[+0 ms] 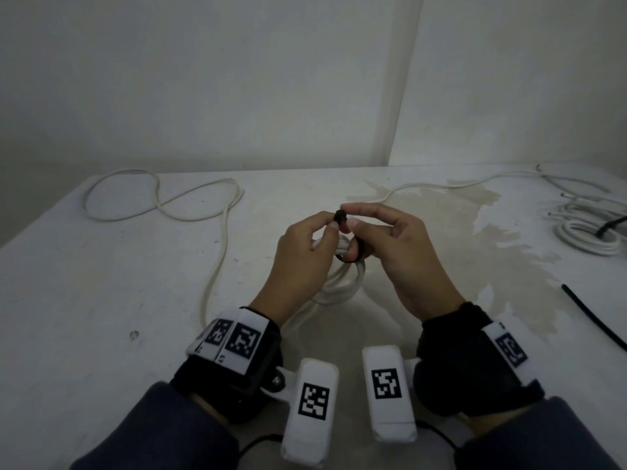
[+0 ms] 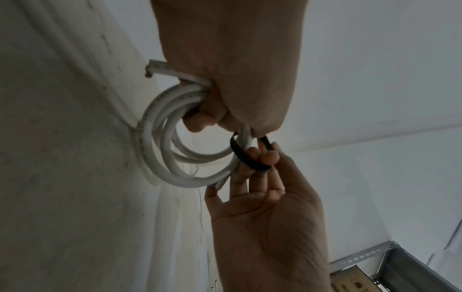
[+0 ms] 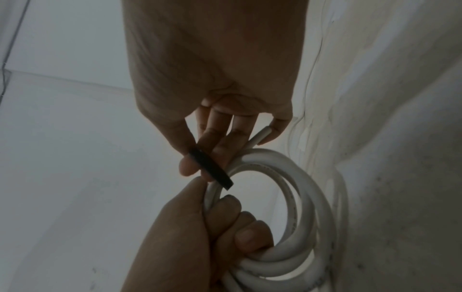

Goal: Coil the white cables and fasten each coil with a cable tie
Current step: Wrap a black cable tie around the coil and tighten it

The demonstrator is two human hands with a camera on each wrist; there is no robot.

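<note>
Both hands meet above the middle of the table. My left hand curls its lower fingers round a small coil of white cable, which hangs from that hand. A black cable tie loops round the coil's strands. Its dark end is pinched between the thumbs and forefingers of both hands. My right hand has fingers inside the tie loop. In the right wrist view the tie crosses the coil beside the right fingertips.
A loose white cable snakes over the table's far left and runs toward my left wrist. Another cable trails to the back right. A tied coil lies at the right edge, a spare black tie nearer. Walls stand close behind.
</note>
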